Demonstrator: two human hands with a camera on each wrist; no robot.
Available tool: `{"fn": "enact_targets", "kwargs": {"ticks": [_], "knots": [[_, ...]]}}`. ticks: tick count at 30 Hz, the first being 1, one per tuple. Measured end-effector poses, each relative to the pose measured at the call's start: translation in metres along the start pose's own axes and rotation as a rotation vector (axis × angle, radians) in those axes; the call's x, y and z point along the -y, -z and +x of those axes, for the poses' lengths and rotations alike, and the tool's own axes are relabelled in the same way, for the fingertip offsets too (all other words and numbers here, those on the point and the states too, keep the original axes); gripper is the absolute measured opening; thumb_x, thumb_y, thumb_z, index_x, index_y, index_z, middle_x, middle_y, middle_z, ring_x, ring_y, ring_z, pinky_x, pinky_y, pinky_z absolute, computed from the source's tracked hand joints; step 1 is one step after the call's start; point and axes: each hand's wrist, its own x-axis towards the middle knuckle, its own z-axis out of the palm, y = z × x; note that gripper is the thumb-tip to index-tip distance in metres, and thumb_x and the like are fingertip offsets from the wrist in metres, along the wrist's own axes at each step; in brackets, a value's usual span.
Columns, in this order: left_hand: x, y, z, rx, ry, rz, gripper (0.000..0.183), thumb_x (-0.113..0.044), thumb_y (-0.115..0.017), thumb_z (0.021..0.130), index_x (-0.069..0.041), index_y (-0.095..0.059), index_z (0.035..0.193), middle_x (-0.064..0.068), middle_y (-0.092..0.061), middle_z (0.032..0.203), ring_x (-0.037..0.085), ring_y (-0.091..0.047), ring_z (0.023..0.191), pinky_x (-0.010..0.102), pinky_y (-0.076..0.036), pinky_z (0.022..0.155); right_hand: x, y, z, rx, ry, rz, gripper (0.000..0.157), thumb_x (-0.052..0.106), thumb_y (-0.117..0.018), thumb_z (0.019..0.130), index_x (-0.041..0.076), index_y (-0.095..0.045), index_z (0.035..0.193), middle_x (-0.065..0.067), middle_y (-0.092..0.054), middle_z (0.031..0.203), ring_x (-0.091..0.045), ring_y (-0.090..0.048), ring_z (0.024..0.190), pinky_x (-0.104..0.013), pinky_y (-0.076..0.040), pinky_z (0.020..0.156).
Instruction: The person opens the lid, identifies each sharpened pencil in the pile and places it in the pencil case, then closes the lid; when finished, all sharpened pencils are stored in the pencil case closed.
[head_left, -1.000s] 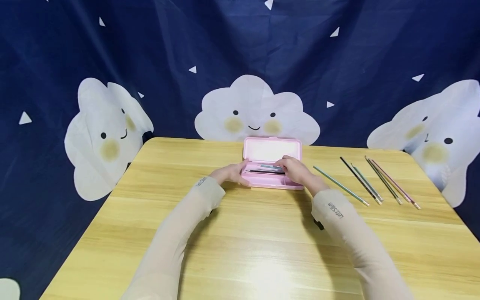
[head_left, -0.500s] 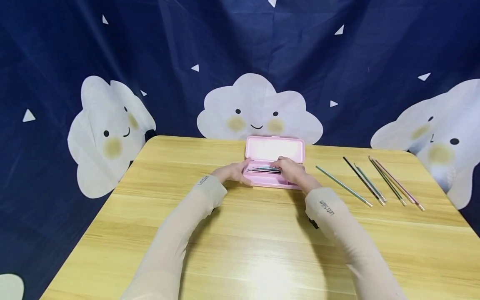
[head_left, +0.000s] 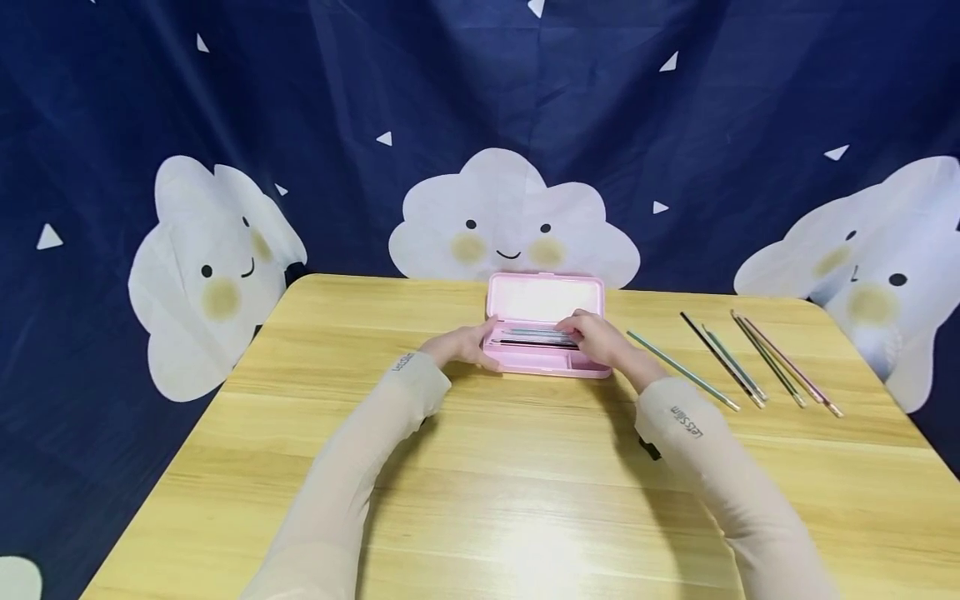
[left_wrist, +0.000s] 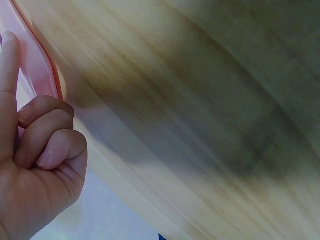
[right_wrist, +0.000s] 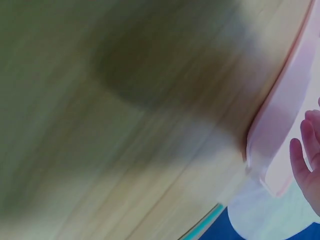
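Note:
A pink pencil case (head_left: 528, 360) stands with its lid raised near the table's far edge. Several pencils (head_left: 532, 337), teal, silvery and dark, lie lengthwise in its long compartment. My left hand (head_left: 463, 344) grips the case's left end; in the left wrist view one finger stretches along the pink wall while the others curl at the edge. Over the right part of the case, my right hand (head_left: 597, 337) has its fingertips at the right ends of the pencils. Whether it pinches one is hidden; the right wrist view catches only some spread, slightly bent fingers (right_wrist: 310, 137).
On the wooden table (head_left: 480, 467), a teal pencil (head_left: 682, 369) lies alone just right of the case. Farther right are dark and teal pencils (head_left: 723, 360), then green and pink pencils (head_left: 787, 362). A navy cloud-print curtain (head_left: 337, 100) hangs behind the table.
My right hand first moves slightly left over the pencils, then back right to their ends, showing more of them lying side by side. My left hand stays on the case.

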Motion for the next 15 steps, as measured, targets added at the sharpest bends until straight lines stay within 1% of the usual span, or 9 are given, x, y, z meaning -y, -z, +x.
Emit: {"fn": "enact_targets", "kwargs": {"ticks": [1,2,3,6,8,9,10,12,15], "knots": [[0.002,0.000,0.003,0.002,0.003,0.001,0.109,-0.038,-0.075,0.073,-0.021,0.001,0.148,0.018,-0.019,0.149,0.027,-0.023,0.135,0.036,-0.016,0.112,-0.001,0.002,-0.002,-0.001,0.001,0.003,0.026,-0.011,-0.051,0.083,-0.003,-0.065,0.103,-0.011,-0.057,0.084,-0.023,-0.052,0.079,-0.039,-0.047,0.076],[0.002,-0.001,0.003,-0.002,-0.006,0.010,0.110,-0.041,-0.075,0.072,-0.021,0.002,0.148,0.018,-0.019,0.149,0.027,-0.022,0.136,0.036,-0.016,0.112,-0.002,0.004,-0.005,-0.002,0.001,0.005,0.026,-0.011,-0.050,0.083,-0.003,-0.065,0.103,-0.011,-0.057,0.084,-0.023,-0.052,0.078,-0.038,-0.047,0.075],[0.011,-0.003,0.012,-0.007,-0.028,0.015,0.113,-0.046,-0.076,0.069,-0.023,0.002,0.148,0.018,-0.020,0.149,0.026,-0.023,0.135,0.035,-0.018,0.111,-0.003,0.006,-0.007,-0.004,0.005,0.007,0.025,-0.011,-0.050,0.084,-0.003,-0.065,0.103,-0.011,-0.056,0.083,-0.023,-0.051,0.077,-0.038,-0.046,0.074],[0.013,-0.004,0.016,0.000,-0.027,0.015,0.117,-0.049,-0.077,0.066,-0.024,0.003,0.148,0.019,-0.020,0.148,0.028,-0.024,0.135,0.036,-0.019,0.111,-0.008,0.010,-0.015,-0.020,0.023,0.012,0.024,-0.011,-0.052,0.083,-0.005,-0.065,0.102,-0.010,-0.056,0.080,-0.023,-0.050,0.074,-0.037,-0.045,0.070],[0.011,-0.004,0.013,0.001,-0.029,0.002,0.116,-0.047,-0.077,0.067,-0.023,0.003,0.148,0.019,-0.020,0.148,0.027,-0.023,0.135,0.035,-0.018,0.111,-0.012,0.013,-0.021,-0.034,0.035,0.029,0.024,-0.012,-0.053,0.081,-0.006,-0.065,0.101,-0.012,-0.056,0.079,-0.024,-0.051,0.074,-0.038,-0.046,0.070],[0.012,-0.004,0.015,0.006,-0.018,-0.009,0.115,-0.044,-0.077,0.068,-0.022,0.003,0.148,0.020,-0.020,0.148,0.028,-0.025,0.135,0.036,-0.018,0.111,-0.014,0.014,-0.024,-0.041,0.039,0.042,0.023,-0.012,-0.054,0.081,-0.007,-0.065,0.101,-0.013,-0.057,0.079,-0.024,-0.051,0.075,-0.039,-0.047,0.071],[0.004,-0.002,0.006,0.011,0.003,-0.015,0.112,-0.039,-0.077,0.070,-0.020,0.002,0.148,0.019,-0.020,0.148,0.028,-0.023,0.135,0.037,-0.017,0.112,-0.017,0.016,-0.027,-0.047,0.037,0.055,0.024,-0.013,-0.055,0.080,-0.008,-0.064,0.101,-0.013,-0.057,0.079,-0.025,-0.052,0.075,-0.039,-0.047,0.071],[0.001,-0.001,0.001,0.002,-0.008,-0.012,0.108,-0.036,-0.075,0.074,-0.016,0.002,0.148,0.020,-0.022,0.147,0.029,-0.029,0.132,0.036,-0.018,0.111,-0.023,0.019,-0.034,-0.061,0.031,0.082,0.025,-0.013,-0.057,0.079,-0.008,-0.064,0.102,-0.016,-0.058,0.080,-0.026,-0.053,0.076,-0.041,-0.048,0.072],[-0.002,0.000,-0.004,-0.005,-0.012,-0.001,0.105,-0.033,-0.073,0.077,-0.014,0.002,0.148,0.021,-0.025,0.146,0.027,-0.038,0.126,0.035,-0.020,0.110,-0.031,0.024,-0.044,-0.081,0.017,0.095,0.025,-0.012,-0.058,0.079,-0.009,-0.064,0.102,-0.014,-0.057,0.078,-0.025,-0.053,0.075,-0.040,-0.048,0.071]]}}
